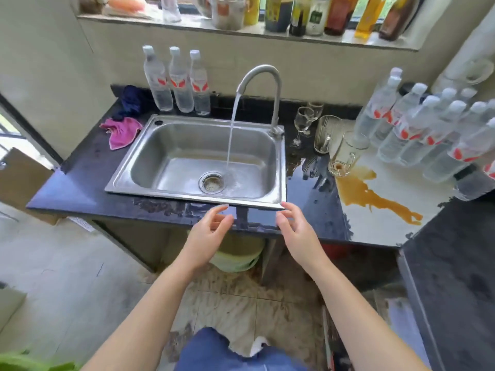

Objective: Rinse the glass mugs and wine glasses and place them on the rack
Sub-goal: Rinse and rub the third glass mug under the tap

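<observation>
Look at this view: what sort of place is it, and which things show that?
Most likely a home kitchen: a steel sink with the tap running, wine glasses on the dark counter, and bottles lining the windowsill.

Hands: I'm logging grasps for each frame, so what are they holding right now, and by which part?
Nothing. The left hand and right hand hang open in front of the sink.

A home kitchen: a steel sink point(171, 145) set in a dark counter point(80, 188) with the tap point(263, 84) running, water bottles point(176, 81) along the wall, and sauce and oil bottles point(318, 14) on the windowsill
</observation>
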`<state>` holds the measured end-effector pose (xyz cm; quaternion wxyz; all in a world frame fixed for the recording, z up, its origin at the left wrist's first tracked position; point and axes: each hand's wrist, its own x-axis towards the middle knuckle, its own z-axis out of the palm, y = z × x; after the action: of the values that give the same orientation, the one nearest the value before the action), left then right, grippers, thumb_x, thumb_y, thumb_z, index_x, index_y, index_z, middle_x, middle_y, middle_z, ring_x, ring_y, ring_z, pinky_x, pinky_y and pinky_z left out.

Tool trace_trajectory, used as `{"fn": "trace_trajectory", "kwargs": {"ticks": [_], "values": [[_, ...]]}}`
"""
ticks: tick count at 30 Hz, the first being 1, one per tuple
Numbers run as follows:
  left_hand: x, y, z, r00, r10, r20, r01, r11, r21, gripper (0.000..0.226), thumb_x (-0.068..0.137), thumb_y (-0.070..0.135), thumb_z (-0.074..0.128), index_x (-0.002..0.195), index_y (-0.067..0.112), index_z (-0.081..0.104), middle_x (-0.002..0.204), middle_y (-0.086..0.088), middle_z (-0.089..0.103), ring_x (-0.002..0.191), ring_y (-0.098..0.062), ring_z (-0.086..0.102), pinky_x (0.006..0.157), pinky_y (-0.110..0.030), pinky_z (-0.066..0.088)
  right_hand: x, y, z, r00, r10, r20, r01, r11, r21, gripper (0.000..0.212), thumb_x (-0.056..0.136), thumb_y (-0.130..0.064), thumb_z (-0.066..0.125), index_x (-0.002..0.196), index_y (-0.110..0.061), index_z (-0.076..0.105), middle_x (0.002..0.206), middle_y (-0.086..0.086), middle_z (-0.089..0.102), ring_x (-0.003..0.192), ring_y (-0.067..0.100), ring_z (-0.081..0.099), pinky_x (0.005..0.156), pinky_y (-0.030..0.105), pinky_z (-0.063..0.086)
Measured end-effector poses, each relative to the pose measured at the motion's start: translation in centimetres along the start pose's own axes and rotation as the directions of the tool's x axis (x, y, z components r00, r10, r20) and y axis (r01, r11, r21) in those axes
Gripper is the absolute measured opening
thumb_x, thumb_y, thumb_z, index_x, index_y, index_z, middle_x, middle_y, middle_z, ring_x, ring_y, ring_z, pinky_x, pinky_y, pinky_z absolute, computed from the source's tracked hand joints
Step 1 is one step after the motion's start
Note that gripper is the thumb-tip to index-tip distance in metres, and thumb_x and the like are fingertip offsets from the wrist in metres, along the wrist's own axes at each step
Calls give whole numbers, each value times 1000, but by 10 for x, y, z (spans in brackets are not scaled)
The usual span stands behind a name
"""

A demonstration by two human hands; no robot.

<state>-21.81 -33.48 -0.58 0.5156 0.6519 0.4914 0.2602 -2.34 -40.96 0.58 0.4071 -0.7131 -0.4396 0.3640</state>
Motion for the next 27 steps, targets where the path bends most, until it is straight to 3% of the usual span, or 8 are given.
{"fn": "trace_trajectory", "kwargs": {"ticks": [3,6,11,15,19,22,25,27], "values": [[48,8,-5,999,20,29,-20,1000,10,32,95,38,49,127,31,49,110,2,64,102,-11,62,84,-20,47,48,-10,2,1000,-4,15,5,1000,-14,41,98,-38,39,137,-26,38,121,-10,50,110,8,50,80,12,39],[106,9,-9,998,20,68,-18,1000,-22,24,95,32,52,118,33,50,108,-3,65,101,-16,63,87,-25,49,97,-9,3,998,54,-37,-54,999,1,41,98,-37,40,137,-27,38,122,-10,49,112,8,51,88,20,38],[216,14,-8,960,47,277,-65,996,55,22,93,34,57,114,35,53,102,3,65,99,-18,64,90,-30,49,171,-2,-10,940,188,-285,-176,982,65,36,98,-34,42,133,-24,43,118,-5,55,111,14,55,95,32,45],[283,38,10,864,90,496,-189,970,153,29,95,30,53,124,28,52,101,9,62,94,-8,60,80,-19,46,205,8,-36,764,327,-556,-315,941,122,33,98,-32,42,129,-21,47,118,0,57,107,17,58,93,40,49],[327,56,40,770,131,625,-325,922,208,34,95,32,52,129,24,52,107,3,63,99,-13,60,89,-30,48,223,18,-73,533,360,-765,-420,898,130,29,97,-20,46,123,-10,53,117,5,57,102,17,54,85,28,41],[345,56,69,707,140,693,-409,881,239,39,95,33,52,131,20,51,118,0,62,107,-14,58,93,-29,44,231,23,-92,366,315,-876,-456,881,127,22,94,-14,48,115,-7,52,115,12,55,96,21,54,77,25,37],[355,46,95,640,174,748,-572,758,313,42,96,32,50,135,17,49,133,-2,52,125,-17,46,102,-28,34,238,30,-104,301,273,-914,-502,860,91,24,93,-22,53,111,-6,47,114,12,50,84,20,52,67,27,36],[357,38,106,605,174,777,-643,683,347,42,96,31,49,136,17,48,137,-4,47,129,-18,40,106,-29,31,237,37,-108,310,299,-903,-557,827,82,31,93,-30,54,113,-7,48,117,12,48,83,19,50,67,28,37]]}}
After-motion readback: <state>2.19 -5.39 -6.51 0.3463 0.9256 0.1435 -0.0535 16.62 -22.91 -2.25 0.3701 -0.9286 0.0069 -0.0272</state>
